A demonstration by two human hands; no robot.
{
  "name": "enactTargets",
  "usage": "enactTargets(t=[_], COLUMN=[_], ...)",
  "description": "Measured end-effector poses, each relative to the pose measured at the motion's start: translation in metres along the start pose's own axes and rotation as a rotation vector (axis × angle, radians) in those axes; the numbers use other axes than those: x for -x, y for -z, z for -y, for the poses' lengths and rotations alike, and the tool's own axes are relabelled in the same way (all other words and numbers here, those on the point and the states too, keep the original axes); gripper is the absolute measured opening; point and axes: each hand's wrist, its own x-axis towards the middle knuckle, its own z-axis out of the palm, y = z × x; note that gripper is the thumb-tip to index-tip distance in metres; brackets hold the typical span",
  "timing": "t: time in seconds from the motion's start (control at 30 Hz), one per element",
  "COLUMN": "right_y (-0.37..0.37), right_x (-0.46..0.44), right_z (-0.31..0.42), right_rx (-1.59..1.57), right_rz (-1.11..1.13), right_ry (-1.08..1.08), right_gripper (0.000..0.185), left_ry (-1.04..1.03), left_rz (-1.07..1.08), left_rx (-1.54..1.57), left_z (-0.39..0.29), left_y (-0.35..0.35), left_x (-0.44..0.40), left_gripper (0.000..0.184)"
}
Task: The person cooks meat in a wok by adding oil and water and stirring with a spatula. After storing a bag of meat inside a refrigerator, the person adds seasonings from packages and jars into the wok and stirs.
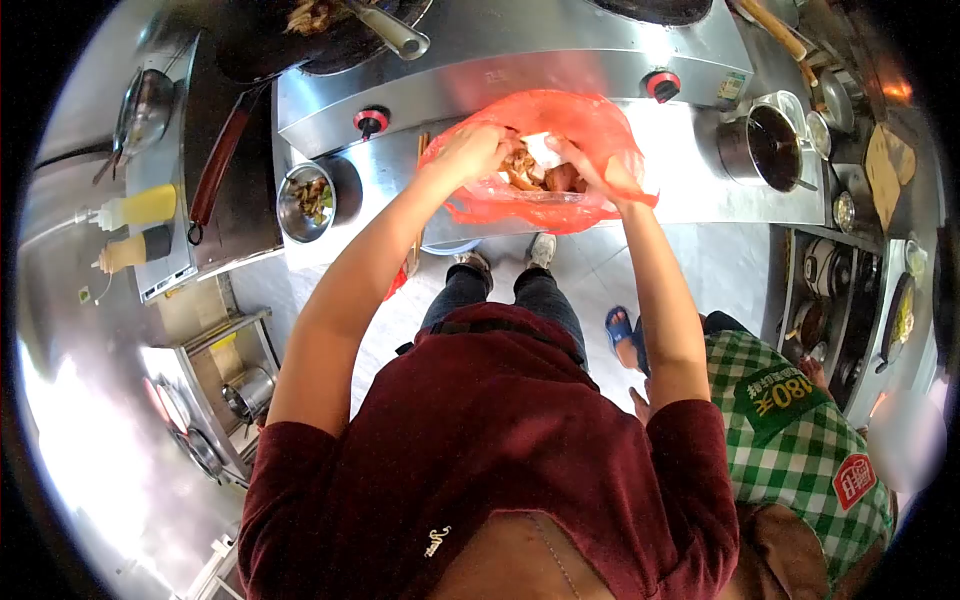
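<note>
A red plastic bag (540,105) lies spread open on the steel counter. Inside it is a clear container with brown food (530,172), with something white at its top. My left hand (475,155) reaches over the bag's left side, its fingers bent at the food's edge; whatever they pinch is too small to name. On the right side, my right hand (592,172) is at the white piece and the bag's edge, fingers closed in, and its exact hold is unclear.
Left of the bag stands a metal bowl of food (308,203). A pot of dark liquid (772,148) is at the right. Stove knobs (371,122) line the front. A co-worker in a green checked apron (760,400) is close by at the right.
</note>
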Motion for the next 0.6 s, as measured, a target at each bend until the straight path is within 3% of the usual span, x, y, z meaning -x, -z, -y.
enactTargets(t=[0.07, 0.2, 0.27, 0.37, 0.43, 0.5, 0.57, 0.6], right_y=[0.003, 0.006, 0.01, 0.018, 0.009, 0.007, 0.001, 0.003], right_x=[0.003, 0.004, 0.007, 0.009, 0.01, 0.014, 0.003, 0.006], right_z=[0.005, 0.019, 0.037, 0.058, 0.058, 0.086, 0.043, 0.066], right_rx=[-0.172, -0.208, -0.196, -0.371, -0.603, -0.697, -0.736, -0.633], right_rz=[0.014, -0.056, -0.108, 0.001, 0.113, 0.089, 0.363, 0.343], right_ry=[-0.116, -0.171, -0.133, -0.2, -0.409, -0.246, -0.178, -0.076], right_gripper=[0.037, 0.038, 0.037, 0.037, 0.038, 0.039, 0.039, 0.034], left_ry=[-0.058, -0.148, -0.089, -0.065, -0.121, -0.236, -0.088, -0.148], left_rz=[-0.15, -0.012, -0.001, -0.015, -0.056, -0.329, -0.266, -0.364], left_rx=[-0.079, 1.013, 0.982, 1.011, 0.968, 0.596, 0.396, 0.362], left_z=[-0.009, -0.011, -0.018, -0.031, -0.034, -0.033, -0.036, -0.025], left_y=[-0.002, -0.023, -0.014, 0.004, 0.023, 0.043, 0.096, 0.118], left_x=[0.005, -0.004, 0.0, 0.015, 0.033, 0.061, 0.098, 0.111], left_gripper=[0.03, 0.03, 0.028, 0.021, 0.019, 0.02, 0.024, 0.025])
